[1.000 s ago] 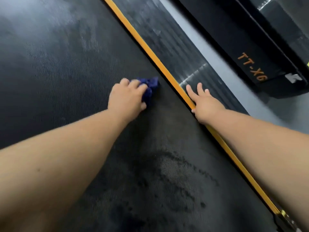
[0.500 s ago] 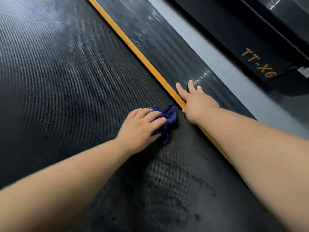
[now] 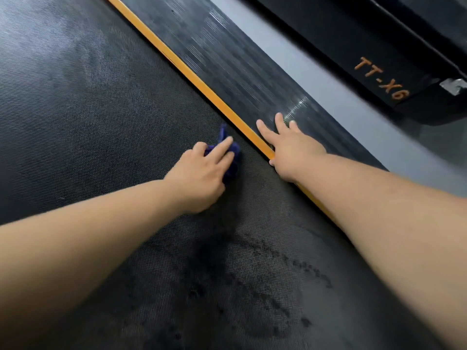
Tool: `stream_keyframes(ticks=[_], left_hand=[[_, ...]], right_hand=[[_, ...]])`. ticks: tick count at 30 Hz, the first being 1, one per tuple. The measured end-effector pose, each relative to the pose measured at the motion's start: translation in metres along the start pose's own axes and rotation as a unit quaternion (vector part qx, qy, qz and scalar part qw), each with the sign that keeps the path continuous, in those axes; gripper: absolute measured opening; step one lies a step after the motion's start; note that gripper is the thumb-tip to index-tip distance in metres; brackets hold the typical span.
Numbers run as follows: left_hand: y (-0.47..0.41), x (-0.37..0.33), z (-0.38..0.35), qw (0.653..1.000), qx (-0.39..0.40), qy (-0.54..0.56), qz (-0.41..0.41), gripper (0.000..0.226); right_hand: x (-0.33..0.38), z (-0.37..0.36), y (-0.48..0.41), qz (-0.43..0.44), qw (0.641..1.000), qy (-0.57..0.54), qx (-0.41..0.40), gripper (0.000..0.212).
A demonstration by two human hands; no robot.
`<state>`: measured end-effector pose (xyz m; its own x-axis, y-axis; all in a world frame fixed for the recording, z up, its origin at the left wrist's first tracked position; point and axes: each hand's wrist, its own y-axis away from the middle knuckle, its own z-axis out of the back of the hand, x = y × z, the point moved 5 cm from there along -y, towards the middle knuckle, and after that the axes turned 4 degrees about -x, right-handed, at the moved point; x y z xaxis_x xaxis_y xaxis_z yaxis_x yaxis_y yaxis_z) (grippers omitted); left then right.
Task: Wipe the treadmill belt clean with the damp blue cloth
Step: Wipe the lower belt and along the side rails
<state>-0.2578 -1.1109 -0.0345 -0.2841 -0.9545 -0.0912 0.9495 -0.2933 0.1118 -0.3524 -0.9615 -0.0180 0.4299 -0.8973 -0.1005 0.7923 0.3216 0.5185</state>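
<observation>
Peeking blue cloth (image 3: 234, 159) under left hand (image 3: 199, 176)

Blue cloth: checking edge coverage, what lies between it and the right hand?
In the head view: a narrow band of bare belt, then the orange strip.

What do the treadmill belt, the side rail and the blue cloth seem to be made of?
Belt: likely rubber or PVC, matt black, with a fine dotted weave.
Side rail: probably hard plastic or rubber, slightly shiny; its thin ribs catch light.
Cloth: soft fabric, dark blue, crumpled into folds in the left hand.
</observation>
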Motion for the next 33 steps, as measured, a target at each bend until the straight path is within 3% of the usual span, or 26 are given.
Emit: stream_keyframes(ticks=[2, 5, 7, 9, 10, 11, 14, 15, 19, 22, 27, 30, 33], left_hand=[[-0.002, 0.021, 0.005, 0.998, 0.054, 0.002, -0.034, 0.064], [-0.026, 0.044, 0.014, 0.997, 0.079, 0.009, 0.023, 0.065], [-0.034, 0.041, 0.017, 0.99, 0.021, 0.053, 0.131, 0.061], [-0.025, 0.021, 0.013, 0.956, -0.035, 0.124, 0.265, 0.051], [-0.02, 0.003, 0.008, 0.943, -0.042, 0.151, 0.293, 0.045], [-0.016, -0.02, 0.004, 0.949, -0.048, 0.157, 0.27, 0.039], [-0.007, -0.063, 0.001, 0.985, -0.069, 0.133, 0.086, 0.031], [-0.008, -0.05, 0.002, 0.984, -0.069, 0.135, 0.089, 0.032], [-0.017, 0.036, 0.008, 0.951, -0.101, 0.137, 0.259, 0.029], [-0.021, 0.023, 0.009, 0.965, -0.095, 0.129, 0.208, 0.03], [0.003, -0.027, 0.005, 0.991, 0.02, 0.092, 0.093, 0.044], [0.002, 0.007, 0.012, 0.98, 0.084, 0.073, 0.166, 0.053], [-0.02, 0.032, 0.025, 0.96, 0.052, 0.086, 0.262, 0.047]], right_hand=[[0.0, 0.0, 0.0, 0.0, 1.0, -0.002, 0.003, 0.1], [0.0, 0.001, 0.0, -0.001, 1.0, -0.005, 0.007, 0.101], [0.001, 0.001, 0.0, -0.001, 1.0, -0.005, 0.014, 0.102], [0.0, 0.001, 0.0, 0.0, 1.0, -0.004, 0.008, 0.101], [0.0, 0.001, -0.001, 0.003, 1.0, -0.001, 0.005, 0.1], [0.0, 0.0, -0.001, 0.007, 1.0, 0.001, 0.005, 0.1], [-0.001, 0.0, -0.002, 0.009, 1.0, 0.004, 0.007, 0.102], [0.0, 0.0, -0.002, 0.009, 1.0, 0.002, 0.008, 0.102], [-0.001, 0.002, 0.002, 0.01, 1.0, -0.008, 0.009, 0.093], [-0.001, 0.002, 0.002, 0.008, 1.0, -0.007, 0.009, 0.093], [0.001, 0.001, 0.0, 0.007, 1.0, -0.004, 0.011, 0.1], [0.003, 0.001, 0.001, 0.007, 1.0, -0.009, 0.019, 0.104], [0.005, 0.001, 0.002, 0.009, 0.999, -0.025, 0.029, 0.105]])
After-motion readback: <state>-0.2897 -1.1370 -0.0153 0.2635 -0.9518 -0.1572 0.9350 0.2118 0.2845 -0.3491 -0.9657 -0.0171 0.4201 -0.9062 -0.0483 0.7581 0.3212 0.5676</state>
